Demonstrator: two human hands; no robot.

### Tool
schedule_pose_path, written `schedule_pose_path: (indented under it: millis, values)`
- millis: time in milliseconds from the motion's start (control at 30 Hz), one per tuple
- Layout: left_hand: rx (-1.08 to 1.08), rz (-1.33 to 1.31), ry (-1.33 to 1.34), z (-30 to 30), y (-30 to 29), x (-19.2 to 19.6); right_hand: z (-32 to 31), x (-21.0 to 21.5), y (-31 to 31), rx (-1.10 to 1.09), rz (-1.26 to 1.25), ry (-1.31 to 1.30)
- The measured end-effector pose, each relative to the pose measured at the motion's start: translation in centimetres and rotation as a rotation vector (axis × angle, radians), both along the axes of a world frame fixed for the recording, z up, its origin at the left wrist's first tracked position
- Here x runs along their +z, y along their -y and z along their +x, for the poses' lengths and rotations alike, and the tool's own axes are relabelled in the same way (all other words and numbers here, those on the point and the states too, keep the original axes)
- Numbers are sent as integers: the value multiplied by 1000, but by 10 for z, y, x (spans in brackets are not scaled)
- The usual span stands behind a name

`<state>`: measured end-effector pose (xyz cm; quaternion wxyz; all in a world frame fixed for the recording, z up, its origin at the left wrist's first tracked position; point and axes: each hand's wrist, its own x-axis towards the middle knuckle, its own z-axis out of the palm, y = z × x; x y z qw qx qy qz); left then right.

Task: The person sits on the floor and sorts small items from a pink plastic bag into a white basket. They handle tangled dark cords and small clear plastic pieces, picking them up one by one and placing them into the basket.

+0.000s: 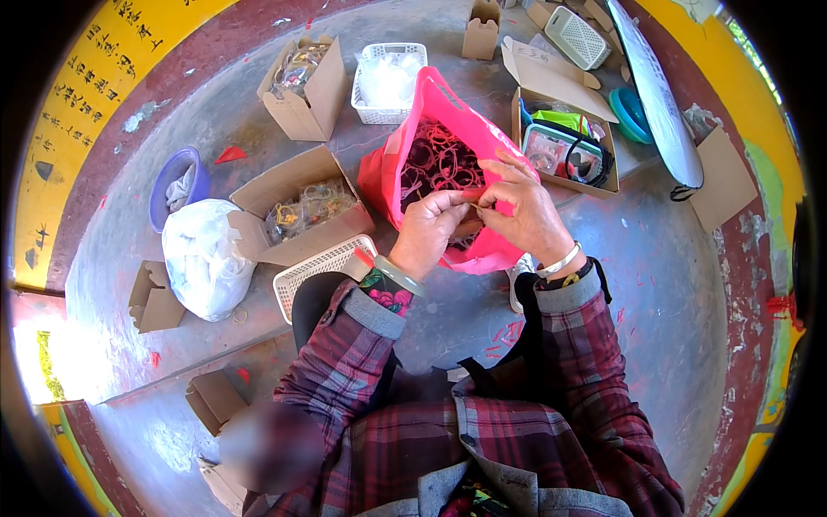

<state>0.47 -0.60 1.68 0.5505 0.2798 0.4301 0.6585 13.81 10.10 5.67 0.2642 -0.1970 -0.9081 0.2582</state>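
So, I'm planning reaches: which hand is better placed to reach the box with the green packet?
Probably the right hand: it is nearer the box, while the left hand is farther off. Both appear to pinch a thin strand at the pink bag, so neither looks free.

We see yellow-and-maroon painted walls (60, 185), chipped in places, around a grey concrete floor (663, 284); daylight (33, 345) glares at left.
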Motion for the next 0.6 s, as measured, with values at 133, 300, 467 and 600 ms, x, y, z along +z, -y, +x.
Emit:
schedule_pose_path:
  millis: [133,300,467,600]
  values:
    - [5,8,78,-2,-1,-3,-1,0,1,-71,-74,-51]
    - [-9,5,160,-6,-2,-4,-3,4,3,-77,-71,-68]
    - [0,8,158,-5,-1,0,-3,7,4,-38,-116,-35]
    - [2,-11,134,-3,-1,1,-2,3,3,0,-162,1]
